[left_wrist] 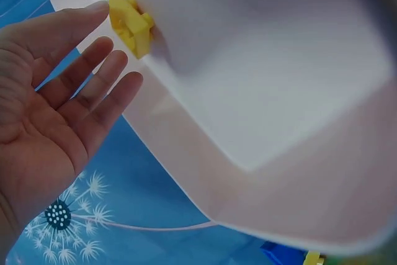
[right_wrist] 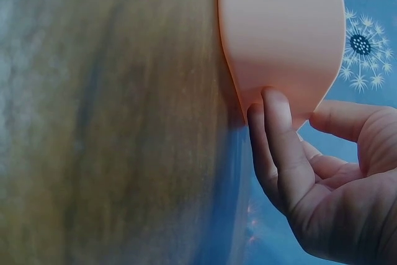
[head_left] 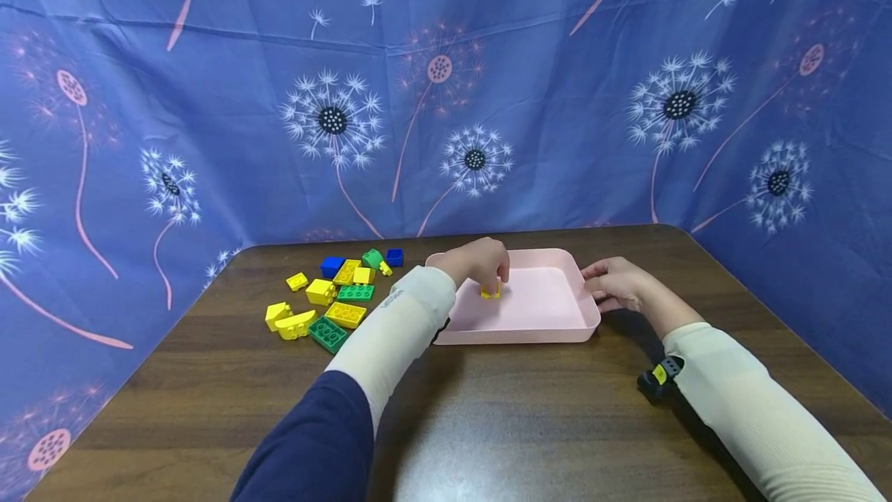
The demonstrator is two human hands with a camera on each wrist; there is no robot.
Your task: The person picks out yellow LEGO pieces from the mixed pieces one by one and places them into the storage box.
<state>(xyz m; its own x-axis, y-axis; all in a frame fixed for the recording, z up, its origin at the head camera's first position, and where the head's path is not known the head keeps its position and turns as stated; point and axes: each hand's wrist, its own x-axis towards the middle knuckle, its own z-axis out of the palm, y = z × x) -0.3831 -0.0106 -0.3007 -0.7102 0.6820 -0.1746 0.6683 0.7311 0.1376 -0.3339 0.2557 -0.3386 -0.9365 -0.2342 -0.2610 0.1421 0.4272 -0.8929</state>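
A shallow pink tray [head_left: 536, 312] sits on the wooden table. Over its left part, my left hand [head_left: 479, 260] reaches in from above and pinches a yellow toy brick [head_left: 491, 292]. In the left wrist view the thumb tip is against this studded brick [left_wrist: 131, 27], the index finger is mostly hidden, and the other fingers [left_wrist: 102, 88] spread loosely beside it. At the tray's right end, my right hand [head_left: 620, 283] holds the wall. The right wrist view has the thumb [right_wrist: 338, 119] at the rim and the fingertips [right_wrist: 277, 107] lower on the outer wall.
Left of the tray lie several loose bricks: yellow ones [head_left: 346, 314], green ones [head_left: 327, 334] and blue ones [head_left: 332, 266]. A blue dandelion-print cloth [head_left: 446, 91] hangs behind the table [head_left: 530, 417]. A dark strapped wrist device [head_left: 658, 379] is under the right wrist.
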